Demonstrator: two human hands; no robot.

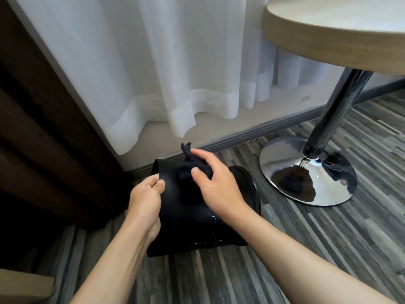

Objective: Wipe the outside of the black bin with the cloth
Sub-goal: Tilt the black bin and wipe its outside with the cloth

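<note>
Hands (215, 185) on bin (192, 220), table base (306, 172) beside

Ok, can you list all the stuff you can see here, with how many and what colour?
bin: one, black, tipped on its side on the floor, centre
cloth: one, dark, pressed on the bin's upper side
curtain: one, sheer white, hanging behind the bin
table: one, light wood round top, upper right
table leg and base: one, shiny chrome, on the floor to the right
floor: grey striped wood
dark panel: one, brown, left
left hand: one, gripping the bin's edge
right hand: one, holding the cloth against the bin
</note>
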